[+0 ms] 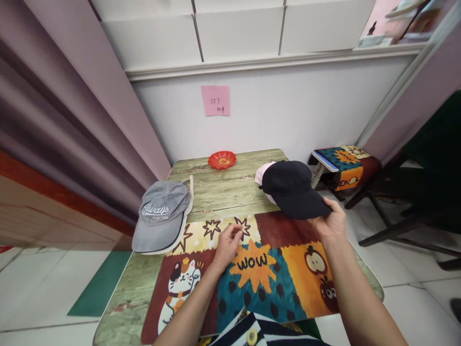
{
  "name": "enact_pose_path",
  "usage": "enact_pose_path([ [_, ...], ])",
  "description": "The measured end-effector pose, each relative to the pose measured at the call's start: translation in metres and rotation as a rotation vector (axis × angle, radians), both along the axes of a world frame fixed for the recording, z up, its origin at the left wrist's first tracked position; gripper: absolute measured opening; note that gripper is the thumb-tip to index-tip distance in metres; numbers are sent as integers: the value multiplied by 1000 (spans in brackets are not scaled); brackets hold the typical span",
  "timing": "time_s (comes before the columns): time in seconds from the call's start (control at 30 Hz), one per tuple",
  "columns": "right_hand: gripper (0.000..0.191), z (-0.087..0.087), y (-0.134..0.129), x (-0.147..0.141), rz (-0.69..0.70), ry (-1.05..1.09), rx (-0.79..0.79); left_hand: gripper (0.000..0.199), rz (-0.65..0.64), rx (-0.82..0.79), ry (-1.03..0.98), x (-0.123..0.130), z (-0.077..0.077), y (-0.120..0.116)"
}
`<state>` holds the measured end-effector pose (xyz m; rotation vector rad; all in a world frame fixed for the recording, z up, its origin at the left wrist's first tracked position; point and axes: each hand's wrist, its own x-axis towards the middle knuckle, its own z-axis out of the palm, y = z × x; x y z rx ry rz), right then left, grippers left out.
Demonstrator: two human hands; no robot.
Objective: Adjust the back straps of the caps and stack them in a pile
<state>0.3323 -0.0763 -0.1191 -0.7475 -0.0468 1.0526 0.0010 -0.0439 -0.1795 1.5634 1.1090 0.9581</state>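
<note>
My right hand (330, 222) grips the brim of a black baseball cap (290, 185), thumb on top and fingers underneath. That cap is over the right side of the table, partly covering a pale pink cap (263, 173) behind it. My left hand (229, 244) is loosely closed above the patterned mat (288, 259), fingers curled together, with nothing seen in it. At the table's left edge lies a grey baseball cap (162, 211) with "Always" lettering. A white edge and strap show beneath it, perhaps another cap; I cannot tell.
A red scalloped dish (222, 160) stands at the back of the wood-patterned table (230, 187). On the wall hangs a pink note (216, 101). To the right are a small stool with a similar mat (347, 161) and a dark chair (414, 187). A curtain (82, 96) hangs at left.
</note>
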Motion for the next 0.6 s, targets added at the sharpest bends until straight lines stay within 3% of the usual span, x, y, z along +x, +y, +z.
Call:
enact_pose_path([
  [0.17,8,5,60,3,-77,50,-37,26,-1,6,4,0,1,-1],
  [0.27,6,-6,86,1,-95,9,-137,25,0,15,5,0,2,-2],
  [0.47,15,-45,108,-6,-193,-49,-331,23,-1,25,-2,0,4,-2],
  [0.6,21,-56,116,-5,-257,-134,-409,23,-4,25,-5,-1,1,-1],
])
